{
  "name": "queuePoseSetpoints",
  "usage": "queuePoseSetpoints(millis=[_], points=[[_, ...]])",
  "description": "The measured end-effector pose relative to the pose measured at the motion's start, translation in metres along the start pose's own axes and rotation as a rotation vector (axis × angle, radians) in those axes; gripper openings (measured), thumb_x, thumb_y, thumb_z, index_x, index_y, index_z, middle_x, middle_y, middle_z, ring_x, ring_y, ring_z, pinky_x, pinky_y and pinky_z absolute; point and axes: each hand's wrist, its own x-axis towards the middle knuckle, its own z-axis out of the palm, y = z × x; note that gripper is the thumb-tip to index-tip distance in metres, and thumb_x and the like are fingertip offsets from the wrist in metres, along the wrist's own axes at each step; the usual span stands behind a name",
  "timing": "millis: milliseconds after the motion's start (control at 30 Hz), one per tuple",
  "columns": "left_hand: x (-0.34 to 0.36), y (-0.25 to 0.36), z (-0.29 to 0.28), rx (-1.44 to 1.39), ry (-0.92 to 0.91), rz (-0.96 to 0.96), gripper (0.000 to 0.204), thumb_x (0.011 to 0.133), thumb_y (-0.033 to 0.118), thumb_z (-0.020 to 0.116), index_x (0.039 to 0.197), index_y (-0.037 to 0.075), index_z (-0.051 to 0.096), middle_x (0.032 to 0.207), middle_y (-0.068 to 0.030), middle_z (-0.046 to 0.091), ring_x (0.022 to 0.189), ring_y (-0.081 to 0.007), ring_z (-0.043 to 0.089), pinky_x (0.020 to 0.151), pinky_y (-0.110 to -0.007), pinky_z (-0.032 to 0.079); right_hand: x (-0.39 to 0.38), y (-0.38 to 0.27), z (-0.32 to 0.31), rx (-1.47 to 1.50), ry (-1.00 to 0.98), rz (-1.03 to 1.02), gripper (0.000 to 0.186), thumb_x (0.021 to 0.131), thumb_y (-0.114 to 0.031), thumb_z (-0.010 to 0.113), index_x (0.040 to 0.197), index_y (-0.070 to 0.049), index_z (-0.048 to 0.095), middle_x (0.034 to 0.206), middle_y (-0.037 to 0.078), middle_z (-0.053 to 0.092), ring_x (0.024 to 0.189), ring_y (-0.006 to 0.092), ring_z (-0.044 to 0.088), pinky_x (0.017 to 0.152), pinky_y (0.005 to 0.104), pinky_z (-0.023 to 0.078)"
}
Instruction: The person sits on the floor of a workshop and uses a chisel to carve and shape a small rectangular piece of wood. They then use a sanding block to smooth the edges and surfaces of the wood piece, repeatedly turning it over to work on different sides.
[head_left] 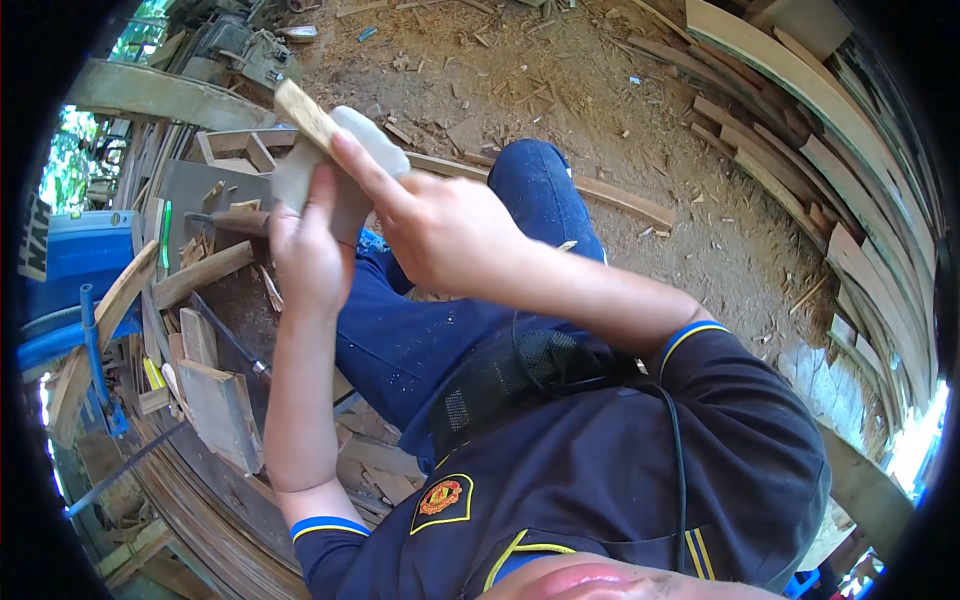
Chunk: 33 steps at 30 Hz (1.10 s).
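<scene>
In front of my raised knee both hands meet around a short, light wooden strip (303, 112) and a pale grey-beige sheet (376, 150), which bends like folded sandpaper, though its kind is not certain. My left hand (312, 255) grips the sheet from below, its thumb pressed up against it. Wrapped round the near end of the strip is my right hand (445, 230), index finger stretched along the wood and the other fingers curled. The strip lies against the sheet, and its far end points up and left. The overlap hides part of both.
Left of my arm stand wood blocks (215, 410), a long tool with a wooden handle (262, 368), a blue clamp (95, 350) and a blue box (85, 250). Planks (800, 130) are stacked at right. Shavings litter the earth floor (450, 80). A metal machine (245, 55) stands at upper left.
</scene>
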Motion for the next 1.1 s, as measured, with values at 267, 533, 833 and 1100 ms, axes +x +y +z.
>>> queuePoseSetpoints(millis=[267, 533, 833, 1100], points=[[0.006, 0.026, -0.016, -0.041, 0.093, 0.13, 0.038, 0.105, 0.016, 0.05, 0.141, 0.004, 0.05, 0.135, -0.0121, 0.058, 0.122, -0.0266, 0.06, 0.103, -0.043, 0.05, -0.006, -0.012, -0.007, 0.032, -0.074, -0.063, 0.089, 0.084, -0.011, 0.063, 0.161, -0.015, 0.017, 0.061, 0.011, 0.058, 0.048, 0.0303, 0.061, 0.043, 0.0446, 0.047], [0.0, 0.014, -0.011, 0.04, 0.026, 0.162, 0.04, 0.105, 0.013, 0.049, 0.144, 0.002, 0.046, 0.139, -0.0116, 0.056, 0.125, -0.026, 0.058, 0.105, -0.04, 0.048, 0.017, -0.006, -0.012, 0.035, -0.009, -0.086, 0.088, 0.082, -0.015, 0.063, 0.16, -0.017, 0.021, 0.061, 0.012, 0.062, 0.051, 0.0309, 0.063, 0.045, 0.0444, 0.049], [-0.011, -0.007, -0.002, 0.229, -0.081, 0.23, 0.035, 0.105, 0.014, 0.051, 0.137, 0.001, 0.051, 0.129, -0.012, 0.062, 0.115, -0.0233, 0.063, 0.098, -0.037, 0.053, 0.018, -0.005, -0.011, -0.029, 0.113, -0.084, 0.084, 0.084, -0.011, 0.062, 0.159, -0.018, 0.026, 0.058, 0.011, 0.061, 0.051, 0.0292, 0.064, 0.047, 0.042, 0.052], [-0.005, 0.022, -0.005, -0.134, 0.046, 0.229, 0.028, 0.106, 0.015, 0.05, 0.128, -0.001, 0.058, 0.116, -0.0123, 0.067, 0.102, -0.0196, 0.068, 0.091, -0.034, 0.055, -0.005, -0.012, -0.014, 0.05, -0.002, -0.16, 0.076, 0.086, -0.009, 0.06, 0.156, -0.013, 0.033, 0.059, 0.01, 0.059, 0.05, 0.0283, 0.062, 0.05, 0.0438, 0.052]])
